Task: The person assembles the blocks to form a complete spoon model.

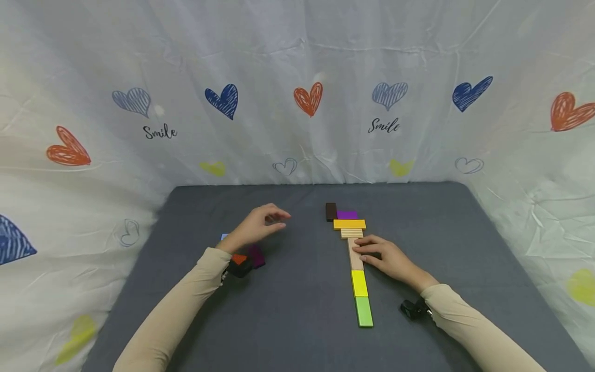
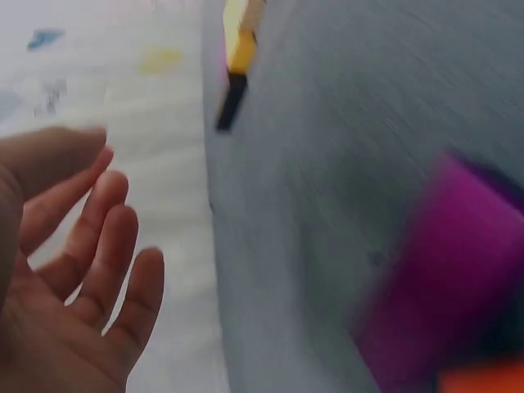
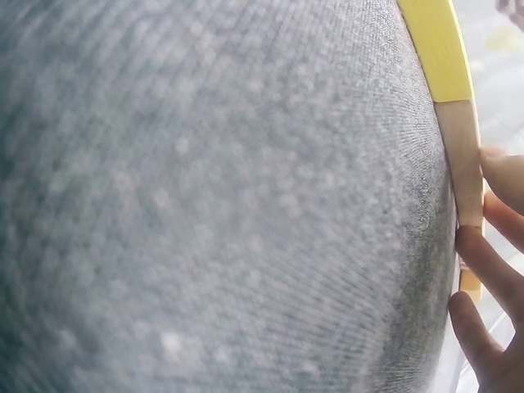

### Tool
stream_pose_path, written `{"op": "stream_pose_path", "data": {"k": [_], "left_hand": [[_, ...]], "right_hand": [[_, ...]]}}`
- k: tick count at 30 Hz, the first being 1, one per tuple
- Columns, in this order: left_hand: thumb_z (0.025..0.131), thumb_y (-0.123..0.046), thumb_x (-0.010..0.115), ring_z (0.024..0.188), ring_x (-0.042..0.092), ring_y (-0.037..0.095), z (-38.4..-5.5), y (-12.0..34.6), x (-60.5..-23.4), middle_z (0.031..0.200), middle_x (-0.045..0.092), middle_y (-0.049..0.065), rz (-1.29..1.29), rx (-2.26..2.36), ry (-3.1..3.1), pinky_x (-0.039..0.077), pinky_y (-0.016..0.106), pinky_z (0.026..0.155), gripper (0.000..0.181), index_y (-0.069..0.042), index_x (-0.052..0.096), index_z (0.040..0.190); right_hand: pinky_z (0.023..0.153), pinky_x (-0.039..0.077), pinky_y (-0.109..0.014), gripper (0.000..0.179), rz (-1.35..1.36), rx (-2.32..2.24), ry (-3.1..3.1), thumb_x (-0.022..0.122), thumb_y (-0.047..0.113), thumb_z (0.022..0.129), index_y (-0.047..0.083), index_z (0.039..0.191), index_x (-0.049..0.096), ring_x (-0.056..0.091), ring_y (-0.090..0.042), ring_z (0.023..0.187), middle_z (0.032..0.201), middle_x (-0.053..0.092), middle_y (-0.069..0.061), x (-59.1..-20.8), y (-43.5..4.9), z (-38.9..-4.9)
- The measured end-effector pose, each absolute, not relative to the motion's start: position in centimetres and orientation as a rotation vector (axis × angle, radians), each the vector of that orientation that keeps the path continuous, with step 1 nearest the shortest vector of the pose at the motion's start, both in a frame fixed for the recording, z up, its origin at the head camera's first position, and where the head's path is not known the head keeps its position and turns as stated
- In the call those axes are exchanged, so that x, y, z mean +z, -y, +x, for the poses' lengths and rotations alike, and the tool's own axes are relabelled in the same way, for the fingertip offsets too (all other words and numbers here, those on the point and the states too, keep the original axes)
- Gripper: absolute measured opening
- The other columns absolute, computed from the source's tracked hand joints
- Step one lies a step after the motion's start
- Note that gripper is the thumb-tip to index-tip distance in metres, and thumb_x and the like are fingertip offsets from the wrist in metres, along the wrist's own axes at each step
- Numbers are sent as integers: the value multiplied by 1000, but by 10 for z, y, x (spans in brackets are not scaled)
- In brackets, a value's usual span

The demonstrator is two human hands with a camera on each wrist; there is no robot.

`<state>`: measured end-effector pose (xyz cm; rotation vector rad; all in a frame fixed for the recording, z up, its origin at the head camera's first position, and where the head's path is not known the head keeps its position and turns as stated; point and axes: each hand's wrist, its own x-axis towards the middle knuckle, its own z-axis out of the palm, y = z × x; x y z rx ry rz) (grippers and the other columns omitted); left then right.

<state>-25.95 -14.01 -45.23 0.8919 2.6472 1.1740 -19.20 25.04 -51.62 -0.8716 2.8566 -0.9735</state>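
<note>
My right hand rests its fingertips on a plain wooden block, part of a row of coloured blocks; the right wrist view shows the thumb and fingers along this wooden block. Nearer to me in the row lie a yellow block and a green block. Beyond it come ridged, wood-coloured pieces and an orange-yellow block set crosswise. My left hand is held above the table left of the row, fingers loosely bent, nothing in them.
At the row's far end are a purple block and a dark brown block. Under my left wrist, partly hidden, lie a magenta-purple block and a light blue piece. A white curtain with hearts hangs behind the grey table.
</note>
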Motion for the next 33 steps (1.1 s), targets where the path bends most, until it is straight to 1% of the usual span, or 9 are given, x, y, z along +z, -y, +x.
{"op": "stream_pose_path", "data": {"k": [5,8,12,15,17,20,25,30,33], "left_hand": [[90,-23,73,111,53,32,-249,185,-465,120,63,5,870,1108,-2633,45,52,93,36,-14,68,125],[88,-19,75,113,46,31,-247,205,-473,124,59,5,874,1048,-2627,41,52,93,37,-16,69,125],[87,-12,75,121,35,30,-247,222,-479,133,50,7,875,958,-2628,30,56,102,38,-19,70,124],[86,-12,76,127,30,36,-248,229,-482,140,45,10,858,921,-2602,22,65,105,39,-20,70,124],[86,-13,76,129,29,39,-249,232,-484,144,43,12,849,896,-2588,19,69,106,38,-22,71,122],[86,-14,76,132,27,44,-252,235,-487,148,40,14,846,855,-2573,17,71,106,36,-25,72,120],[87,-17,75,133,27,46,-259,236,-489,150,39,13,833,804,-2543,18,71,106,33,-30,73,117],[87,-16,75,133,26,49,-264,234,-486,151,37,14,854,765,-2526,19,73,105,32,-32,74,115],[85,-16,77,134,25,49,-265,232,-485,152,36,14,857,759,-2515,17,74,105,31,-33,75,112]], "right_hand": [[104,47,-50,33,-853,-967,-2854,69,19,93,17,126,70,58,-28,126,133,63,-1,-516,-251,-192],[104,46,-51,33,-847,-963,-2858,69,18,92,17,125,70,58,-28,126,133,63,-1,-515,-250,-192],[104,46,-51,33,-851,-962,-2863,69,17,92,16,125,70,58,-28,126,133,63,-2,-514,-250,-191],[104,47,-51,33,-853,-964,-2861,69,19,93,16,125,70,59,-28,125,133,63,-2,-515,-249,-191],[103,47,-51,33,-857,-967,-2861,69,19,93,16,125,70,59,-28,125,133,63,-2,-517,-249,-192],[103,47,-51,33,-863,-974,-2864,69,19,92,17,125,71,59,-27,124,132,64,-1,-518,-249,-192],[102,48,-51,33,-871,-962,-2874,70,19,92,18,125,71,60,-27,124,132,64,-1,-519,-250,-192],[104,47,-50,33,-837,-960,-2859,69,18,92,18,125,71,59,-25,125,132,63,0,-517,-250,-192],[104,47,-50,33,-843,-955,-2856,69,18,93,17,125,70,59,-25,125,133,63,0,-516,-250,-191]]}}
